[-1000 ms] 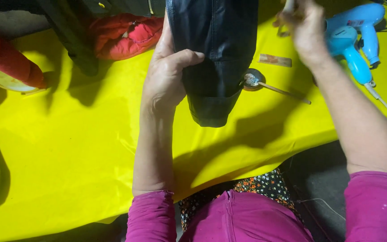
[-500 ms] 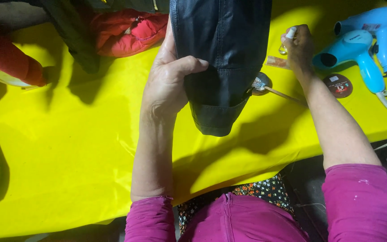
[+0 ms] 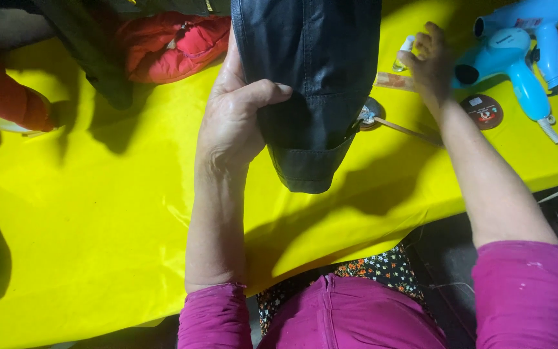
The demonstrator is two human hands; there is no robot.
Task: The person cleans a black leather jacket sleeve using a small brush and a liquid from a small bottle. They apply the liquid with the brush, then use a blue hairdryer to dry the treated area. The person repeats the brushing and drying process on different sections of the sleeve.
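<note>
My left hand (image 3: 234,123) grips the side of a black leather sleeve (image 3: 311,90) that hangs over the yellow table (image 3: 98,213), thumb across its front near the cuff. My right hand (image 3: 431,61) reaches out to the right and closes its fingers on a small clear bottle (image 3: 404,53). Just below that hand lie a thin brown strip (image 3: 390,81) and a small round metal tin with a brush handle (image 3: 382,119) sticking out toward the right.
Two blue hair dryers (image 3: 518,58) lie at the far right, a cord trailing off the table edge. A round dark tin lid (image 3: 480,111) sits beside them. Red padded garments (image 3: 163,42) and a dark garment lie at the back left.
My right hand has come down from the far edge toward the tin, holding the small bottle. The view shifted slightly; the left hand keeps its grip on the sleeve.
</note>
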